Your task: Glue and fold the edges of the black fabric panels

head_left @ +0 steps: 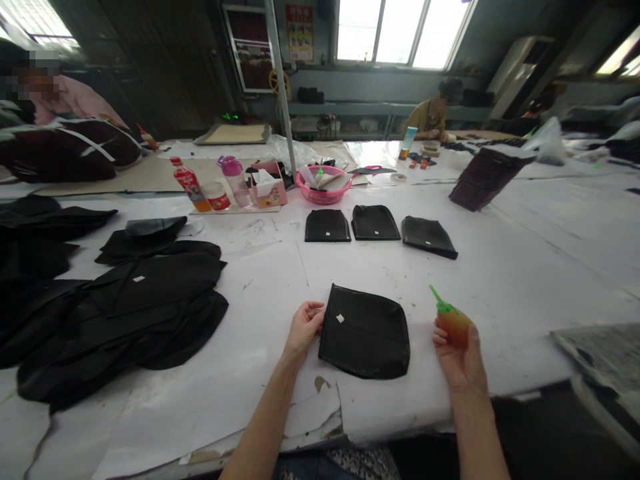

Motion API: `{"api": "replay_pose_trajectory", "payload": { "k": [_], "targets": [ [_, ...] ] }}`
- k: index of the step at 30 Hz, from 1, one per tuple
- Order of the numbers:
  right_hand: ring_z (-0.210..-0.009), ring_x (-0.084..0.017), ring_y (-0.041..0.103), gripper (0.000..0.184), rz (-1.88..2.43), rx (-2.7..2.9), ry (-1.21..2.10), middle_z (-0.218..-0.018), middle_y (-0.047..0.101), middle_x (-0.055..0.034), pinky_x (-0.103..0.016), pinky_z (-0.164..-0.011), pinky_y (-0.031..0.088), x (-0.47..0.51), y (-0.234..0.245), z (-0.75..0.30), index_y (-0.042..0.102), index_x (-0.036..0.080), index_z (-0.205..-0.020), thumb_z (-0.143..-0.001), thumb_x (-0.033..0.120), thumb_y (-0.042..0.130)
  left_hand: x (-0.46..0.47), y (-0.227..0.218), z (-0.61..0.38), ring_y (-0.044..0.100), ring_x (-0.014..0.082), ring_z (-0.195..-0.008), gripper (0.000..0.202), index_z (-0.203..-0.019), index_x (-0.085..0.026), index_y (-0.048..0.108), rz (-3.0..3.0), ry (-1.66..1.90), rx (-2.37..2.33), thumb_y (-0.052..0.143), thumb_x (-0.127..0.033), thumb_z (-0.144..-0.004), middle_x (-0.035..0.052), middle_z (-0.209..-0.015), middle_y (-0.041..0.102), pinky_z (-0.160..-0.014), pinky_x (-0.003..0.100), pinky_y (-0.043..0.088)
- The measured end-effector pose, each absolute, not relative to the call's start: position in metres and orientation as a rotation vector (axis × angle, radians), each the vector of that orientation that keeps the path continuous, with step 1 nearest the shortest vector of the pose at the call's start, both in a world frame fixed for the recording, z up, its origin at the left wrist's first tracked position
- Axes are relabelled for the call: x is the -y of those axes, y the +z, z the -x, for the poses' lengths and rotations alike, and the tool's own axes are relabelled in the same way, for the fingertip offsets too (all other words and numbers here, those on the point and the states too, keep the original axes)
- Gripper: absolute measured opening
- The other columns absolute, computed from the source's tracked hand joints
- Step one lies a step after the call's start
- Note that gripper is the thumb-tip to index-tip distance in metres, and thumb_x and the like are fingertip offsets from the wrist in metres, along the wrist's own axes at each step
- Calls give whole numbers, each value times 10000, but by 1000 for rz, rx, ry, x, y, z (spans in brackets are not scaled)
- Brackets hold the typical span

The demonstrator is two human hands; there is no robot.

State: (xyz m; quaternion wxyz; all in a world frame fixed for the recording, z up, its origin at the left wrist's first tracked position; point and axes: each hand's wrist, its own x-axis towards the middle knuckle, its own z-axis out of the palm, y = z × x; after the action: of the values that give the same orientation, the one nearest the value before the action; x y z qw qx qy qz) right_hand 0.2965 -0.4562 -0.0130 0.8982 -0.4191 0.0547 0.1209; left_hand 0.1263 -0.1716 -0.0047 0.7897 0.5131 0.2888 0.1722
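Note:
In front of me a black fabric panel [367, 333] with a small white label lies slightly turned on the white-covered table. My left hand [306, 330] is closed at its left edge, the fingertips partly hidden beside the fabric. My right hand [463, 357] is wrapped round a squeeze bottle [454, 327] of amber liquid, its green nozzle tilted up and to the left. The bottle is held apart from the panel, to its right. Farther back, three similar black panels [327, 225], [376, 222], [429, 235] lie in a row, each with a small pale label.
Heaped black fabric pieces [165, 287] cover the left side. Behind stand a red-labelled drink bottle [190, 183], a purple-lidded bottle [235, 181], a tissue box [270, 190] and a pink basket [323, 195]. A dark folded bundle [487, 177] stands at right. Other people work farther off.

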Motion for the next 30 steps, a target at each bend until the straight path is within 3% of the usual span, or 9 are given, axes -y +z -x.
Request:
{"api": "replay_pose_trajectory", "payload": {
  "k": [7,12,18,25,30],
  "targets": [
    [-623,-110,502,571,886,-91,232,-930,667,-75,-207,-450,437,454,-12,-296,686,163,-1065,-641,503,862,172,-9,-125,683,190,-711,468,-1002,-148,635,-1217,288,-518,848,-335,-630,76,-832,724,-577,237,477],
    [-620,-109,523,620,878,-93,231,-934,673,-89,-199,-457,441,454,-14,-296,668,147,-1090,-626,504,875,167,0,-121,691,189,-771,490,-1002,-124,667,-1085,226,-466,882,-270,-587,99,-890,739,-701,257,521],
    [-640,-115,542,542,863,-99,213,-972,677,-71,-210,-465,463,456,-18,-297,669,174,-1066,-665,488,854,158,1,-110,666,161,-701,302,-852,-123,696,-910,180,-460,823,-178,-584,70,-832,730,-672,240,522],
    [-632,-114,540,545,832,-112,221,-960,684,-70,-212,-458,456,457,-19,-297,675,170,-1064,-664,497,850,155,28,-106,689,189,-833,325,-908,-146,724,-709,336,-486,735,-129,-584,61,-944,750,-774,278,569],
    [-621,-116,532,556,826,-122,233,-976,689,-80,-216,-447,450,457,-17,-297,675,174,-1071,-655,496,855,148,51,-122,676,154,-795,264,-823,-165,710,-707,524,-507,712,-66,-578,20,-892,749,-719,242,567]
  ]
}}
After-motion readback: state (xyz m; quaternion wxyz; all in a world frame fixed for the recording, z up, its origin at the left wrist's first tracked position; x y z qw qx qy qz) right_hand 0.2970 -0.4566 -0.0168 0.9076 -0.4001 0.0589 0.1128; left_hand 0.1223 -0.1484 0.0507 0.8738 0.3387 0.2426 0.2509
